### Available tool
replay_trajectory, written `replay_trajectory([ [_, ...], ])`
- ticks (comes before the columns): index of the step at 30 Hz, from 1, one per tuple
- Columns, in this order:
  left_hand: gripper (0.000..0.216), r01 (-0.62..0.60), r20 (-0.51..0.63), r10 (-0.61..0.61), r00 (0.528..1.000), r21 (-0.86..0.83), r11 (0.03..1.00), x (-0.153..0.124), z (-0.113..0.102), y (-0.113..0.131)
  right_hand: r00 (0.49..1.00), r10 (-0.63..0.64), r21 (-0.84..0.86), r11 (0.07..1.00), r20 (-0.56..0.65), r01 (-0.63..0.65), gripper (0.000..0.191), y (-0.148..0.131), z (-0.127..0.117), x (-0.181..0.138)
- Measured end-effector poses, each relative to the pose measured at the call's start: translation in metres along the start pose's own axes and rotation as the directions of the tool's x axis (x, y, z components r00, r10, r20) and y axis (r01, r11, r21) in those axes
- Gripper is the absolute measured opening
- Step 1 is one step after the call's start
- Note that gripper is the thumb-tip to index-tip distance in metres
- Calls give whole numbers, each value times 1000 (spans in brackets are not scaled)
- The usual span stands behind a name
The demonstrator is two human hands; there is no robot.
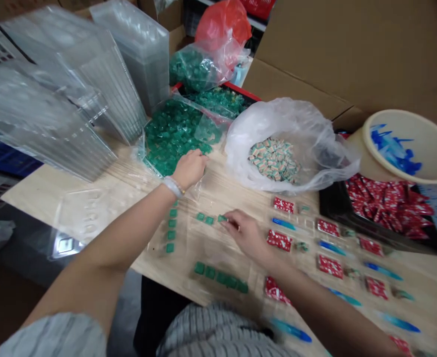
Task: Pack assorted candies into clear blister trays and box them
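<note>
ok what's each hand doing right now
Left hand: curled in the bag of green pieces, grasp cannot be told.
Right hand: pinching a green piece.

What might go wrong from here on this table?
1. The left hand digs in the open bag of green pieces; some may spill onto the table.
2. The right hand touches a green piece in the shallow clear tray; neighbours might get knocked out of place.
3. The leaning stack of clear trays beside the left arm might slide if bumped.

Bare table (32,193) left open; tray stacks (54,109), green bag (173,134), white bag (296,119) block back edge.
</note>
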State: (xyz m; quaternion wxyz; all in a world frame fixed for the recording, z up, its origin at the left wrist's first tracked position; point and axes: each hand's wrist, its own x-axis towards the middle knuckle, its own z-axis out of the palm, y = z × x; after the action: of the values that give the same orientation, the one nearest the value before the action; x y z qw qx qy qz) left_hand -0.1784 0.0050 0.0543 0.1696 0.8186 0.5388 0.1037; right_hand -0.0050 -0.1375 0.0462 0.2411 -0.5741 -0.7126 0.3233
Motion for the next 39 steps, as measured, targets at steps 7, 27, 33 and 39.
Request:
replay_trajectory([
  [7, 22, -57, 133, 39, 990, 139, 989, 23, 21, -14, 995, -75, -516, 851, 72, 101, 15, -5, 32, -19],
  [27, 13, 469, 554, -318, 769, -828, -307, -38, -13, -16, 759, -479, -445, 618, 441, 648, 19, 25, 27, 56],
  [33, 12, 411, 531, -320, 784, -832, -373, -39, -15, -15, 808, -537, -393, 708, 241, 588, 19, 10, 18, 69],
  [39, 4, 273, 424, -360, 831, -875, -400, -31, -12, -5, 996, 14, 555, 831, -83, 34, 6, -20, 15, 116],
])
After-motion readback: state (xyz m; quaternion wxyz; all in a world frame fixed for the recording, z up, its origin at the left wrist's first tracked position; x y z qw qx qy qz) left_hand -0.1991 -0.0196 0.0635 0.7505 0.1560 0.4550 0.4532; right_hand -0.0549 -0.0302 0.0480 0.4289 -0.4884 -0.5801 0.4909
